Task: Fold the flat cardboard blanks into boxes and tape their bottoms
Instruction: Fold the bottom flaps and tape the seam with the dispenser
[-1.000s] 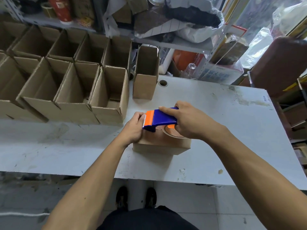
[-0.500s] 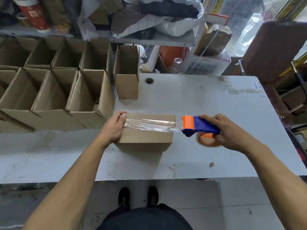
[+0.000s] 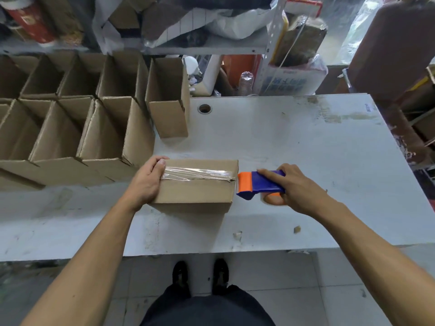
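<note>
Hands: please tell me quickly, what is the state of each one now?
Left hand: closed, gripping the left end of the box.
Right hand: closed, holding the tape dispenser.

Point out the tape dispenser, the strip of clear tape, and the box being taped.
tape dispenser (image 3: 261, 182): head view, on its blue body.
strip of clear tape (image 3: 197, 173): head view, mid-strip along the box top.
box being taped (image 3: 195, 192): head view, on its near side wall.
</note>
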